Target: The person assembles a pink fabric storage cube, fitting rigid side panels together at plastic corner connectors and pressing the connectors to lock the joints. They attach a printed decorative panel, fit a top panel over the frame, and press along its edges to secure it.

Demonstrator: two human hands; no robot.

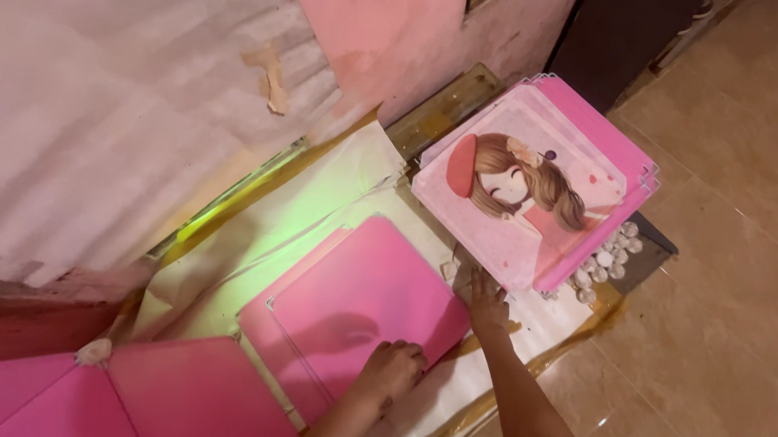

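Observation:
A plain pink square panel (363, 300) lies on white paper (337, 199) on top of another pink panel (266, 331). My left hand (393, 367) rests curled on its near edge. With fingers spread, my right hand (488, 303) presses flat at its right corner. Just beyond the right hand sits a stack of pink panels (539, 177); the top one shows a cartoon girl in a red beret.
More pink panels (136, 395) lie at the lower left. A dark tray of white round connectors (610, 254) sits under the stack's right edge. A pale wall (105, 101) rises at left; tan floor tiles (719, 259) spread to the right.

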